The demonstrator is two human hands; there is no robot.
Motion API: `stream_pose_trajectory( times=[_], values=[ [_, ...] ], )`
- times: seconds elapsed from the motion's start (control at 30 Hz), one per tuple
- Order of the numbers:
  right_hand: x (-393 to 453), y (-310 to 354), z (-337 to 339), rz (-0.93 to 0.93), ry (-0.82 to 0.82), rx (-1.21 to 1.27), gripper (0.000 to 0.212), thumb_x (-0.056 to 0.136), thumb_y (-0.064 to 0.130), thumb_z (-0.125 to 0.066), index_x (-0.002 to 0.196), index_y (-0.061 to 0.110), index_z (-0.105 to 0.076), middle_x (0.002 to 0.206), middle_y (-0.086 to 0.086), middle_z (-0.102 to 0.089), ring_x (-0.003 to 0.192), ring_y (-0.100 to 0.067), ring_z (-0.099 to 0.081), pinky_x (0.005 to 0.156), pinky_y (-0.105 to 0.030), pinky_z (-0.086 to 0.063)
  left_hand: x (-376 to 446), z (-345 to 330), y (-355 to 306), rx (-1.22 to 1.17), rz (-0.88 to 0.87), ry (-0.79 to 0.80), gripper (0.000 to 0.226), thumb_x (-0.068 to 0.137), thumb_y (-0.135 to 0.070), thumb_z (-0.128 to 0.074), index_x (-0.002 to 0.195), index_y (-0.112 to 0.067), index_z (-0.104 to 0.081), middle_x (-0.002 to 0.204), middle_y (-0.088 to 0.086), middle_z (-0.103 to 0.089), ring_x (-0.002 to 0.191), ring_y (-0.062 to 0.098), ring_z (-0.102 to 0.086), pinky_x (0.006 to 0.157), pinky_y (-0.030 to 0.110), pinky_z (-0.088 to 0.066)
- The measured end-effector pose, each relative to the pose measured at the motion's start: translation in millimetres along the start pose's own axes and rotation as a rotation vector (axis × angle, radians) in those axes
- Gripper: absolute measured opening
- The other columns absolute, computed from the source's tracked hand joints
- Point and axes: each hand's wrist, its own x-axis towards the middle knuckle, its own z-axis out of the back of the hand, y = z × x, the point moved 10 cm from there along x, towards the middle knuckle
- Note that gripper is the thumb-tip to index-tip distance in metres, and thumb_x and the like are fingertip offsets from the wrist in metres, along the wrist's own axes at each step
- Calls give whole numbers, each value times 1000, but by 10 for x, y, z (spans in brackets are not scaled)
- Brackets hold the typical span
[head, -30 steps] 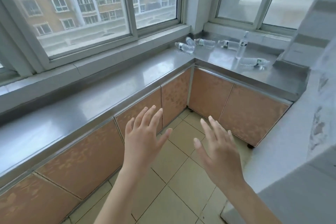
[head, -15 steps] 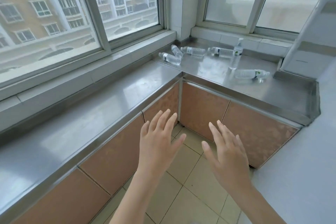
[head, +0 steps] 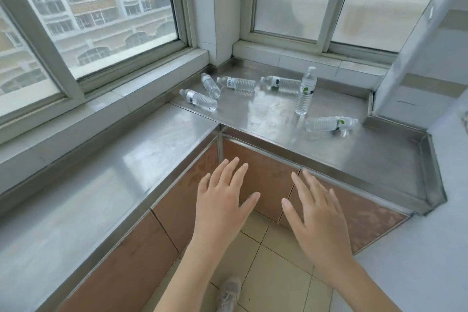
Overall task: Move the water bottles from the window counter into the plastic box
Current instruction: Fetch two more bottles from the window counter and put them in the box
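Note:
Several clear water bottles sit on the steel window counter [head: 266,119] in the corner. One bottle [head: 306,90] stands upright. The others lie on their sides: one [head: 201,100] at the left, one [head: 210,85] behind it, one [head: 239,83] in the middle, one [head: 282,83] beside the upright bottle, and one [head: 329,123] nearest the front right. My left hand [head: 222,200] and my right hand [head: 316,213] hover palm-down with fingers spread, in front of the counter edge, holding nothing. No plastic box is in view.
The steel counter runs in an L under two windows, with brown cabinet doors [head: 258,180] below. A raised steel rim [head: 430,172] ends the counter at the right, next to a pale wall [head: 415,58]. Tiled floor and a shoe [head: 229,294] show below.
The view has moved closer to the corner, so the bottles appear larger and nearer. Both hands stay spread and empty, now just short of the counter edge.

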Motion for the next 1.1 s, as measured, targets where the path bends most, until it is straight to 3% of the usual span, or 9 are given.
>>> stream_pose_trajectory(
  times=[0.13, 0.27, 0.43, 0.7, 0.9, 1.03, 1.1],
  values=[
    [628, -150, -128, -69, -19, -31, 64, 93, 56, -26, 147, 24, -38, 154, -4, -35, 140, -23, -35, 116, -43, -19, 704, -340, 63, -42, -63, 29, 60, 90, -59, -53, 142, -28, -51, 152, -7, -46, 144, 16, -38, 112, 39, -27],
    [1230, -290, -235, -133, -24, -58, 63, 93, 56, -26, 146, 24, -39, 153, -4, -37, 139, -23, -35, 115, -43, -22, 1442, -593, 90, -68, -121, 38, 62, 88, -60, -41, 139, -27, -55, 149, -5, -51, 140, 18, -43, 110, 43, -36],
    [1828, -451, -286, -220, -44, -70, 64, 93, 56, -25, 145, 22, -40, 151, -6, -39, 137, -26, -37, 115, -46, -22, 2197, -923, 48, -88, -235, 81, 59, 87, -55, -58, 138, -25, -55, 147, -2, -53, 139, 22, -46, 107, 46, -40],
    [2525, -1049, -443, -343, -29, -64, 63, 93, 57, -27, 145, 23, -39, 150, -7, -42, 136, -25, -39, 113, -46, -26, 3066, -1562, -354, -145, -351, 141, 61, 86, -55, -54, 138, -24, -54, 149, -2, -50, 138, 23, -46, 105, 48, -41],
    [3142, -1828, -686, -432, 41, 2, 65, 94, 60, -23, 149, 27, -30, 158, -2, -27, 143, -21, -28, 115, -38, -23, 3840, -2251, -795, -198, -324, 239, 69, 89, -52, -61, 148, -21, -43, 156, -3, -41, 144, 21, -37, 113, 42, -31],
    [3591, -2388, -945, -516, 96, 90, 59, 96, 52, -36, 149, 26, -30, 160, -1, -22, 143, -20, -26, 110, -35, -28, 4242, -2849, -1075, -266, -267, 446, 77, 93, -52, -56, 156, -22, -22, 162, -7, -26, 148, 15, -24, 119, 35, -18],
    [3764, -2626, -1106, -564, 132, 139, 58, 96, 51, -38, 147, 26, -32, 160, 0, -21, 141, -22, -31, 104, -36, -35, 4433, -3109, -1130, -376, -155, 521, 82, 90, -48, -63, 156, -22, -20, 160, -7, -30, 146, 13, -28, 117, 35, -22]
  ],
)
